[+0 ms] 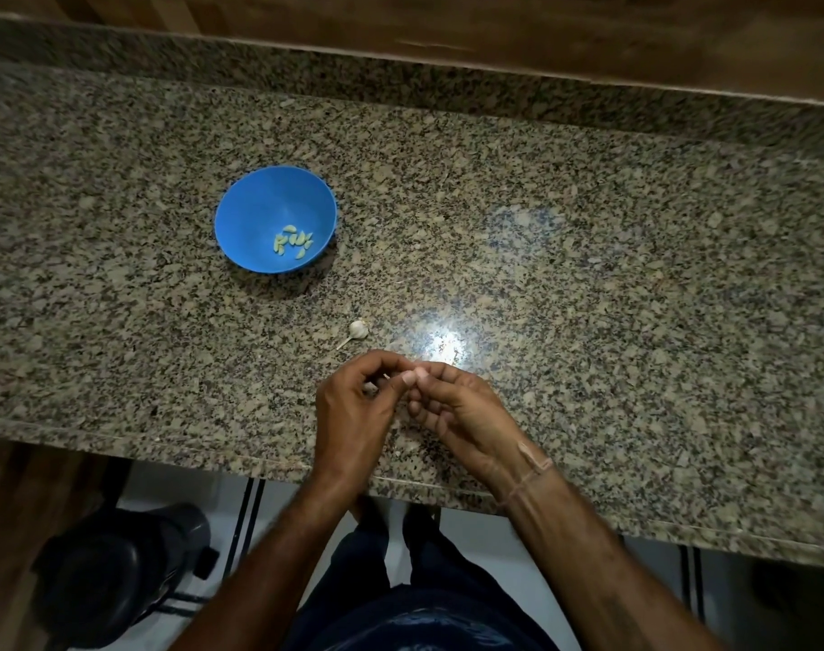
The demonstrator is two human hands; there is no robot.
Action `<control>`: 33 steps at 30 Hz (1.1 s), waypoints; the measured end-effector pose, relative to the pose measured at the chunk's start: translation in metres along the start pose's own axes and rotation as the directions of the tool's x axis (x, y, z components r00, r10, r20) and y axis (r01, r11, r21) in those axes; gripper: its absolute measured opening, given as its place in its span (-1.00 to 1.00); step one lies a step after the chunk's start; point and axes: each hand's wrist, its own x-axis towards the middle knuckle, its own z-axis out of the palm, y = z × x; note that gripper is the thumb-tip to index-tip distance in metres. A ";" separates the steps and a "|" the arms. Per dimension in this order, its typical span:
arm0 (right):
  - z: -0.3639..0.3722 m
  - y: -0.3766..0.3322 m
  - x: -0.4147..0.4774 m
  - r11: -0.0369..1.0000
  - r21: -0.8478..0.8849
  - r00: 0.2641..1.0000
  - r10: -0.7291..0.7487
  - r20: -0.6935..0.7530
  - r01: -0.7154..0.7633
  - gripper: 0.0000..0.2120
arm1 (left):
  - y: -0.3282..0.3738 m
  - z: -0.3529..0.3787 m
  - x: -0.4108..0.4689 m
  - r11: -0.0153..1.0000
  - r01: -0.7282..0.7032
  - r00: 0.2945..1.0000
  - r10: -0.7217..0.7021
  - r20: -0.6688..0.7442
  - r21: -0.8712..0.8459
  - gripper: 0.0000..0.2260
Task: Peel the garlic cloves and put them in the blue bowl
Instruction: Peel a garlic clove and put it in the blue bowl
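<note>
A blue bowl [259, 204] stands on the granite counter [588, 274], left of centre, with several peeled pale cloves [291, 242] lying in it. A small piece of garlic bulb with a stalk [357, 330] lies on the counter between the bowl and my hands. My left hand [353, 415] and my right hand [457, 411] meet above the counter's front edge. Their fingertips pinch one small garlic clove [412, 372] between them, mostly hidden by the fingers.
A raised granite ledge and wooden panelling [494, 30] run along the back. A bright light reflection [443, 345] lies just beyond my hands. Below the counter's front edge, a dark bulky object [119, 570] sits on the tiled floor at the left.
</note>
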 end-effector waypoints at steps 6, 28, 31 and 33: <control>0.001 0.009 -0.006 0.895 -0.357 0.956 -0.292 -0.011 0.269 -0.88 | -0.003 0.004 0.002 0.993 0.111 0.990 -0.113 -0.084 -0.027 -0.96; -0.003 0.022 -0.002 0.209 -0.930 0.771 -0.627 0.111 0.303 -0.86 | -0.006 0.012 0.002 0.664 0.651 0.759 -0.589 0.278 -0.367 -0.76; -0.003 0.019 -0.002 0.508 -0.834 0.881 -0.470 -0.062 0.213 -0.91 | -0.011 0.016 -0.005 0.912 0.388 0.922 -0.386 0.043 -0.130 -0.85; -0.004 0.021 -0.004 0.316 -0.915 0.820 -0.572 0.027 0.250 -0.88 | -0.011 0.016 -0.003 0.896 0.426 0.905 -0.421 0.062 -0.128 -0.81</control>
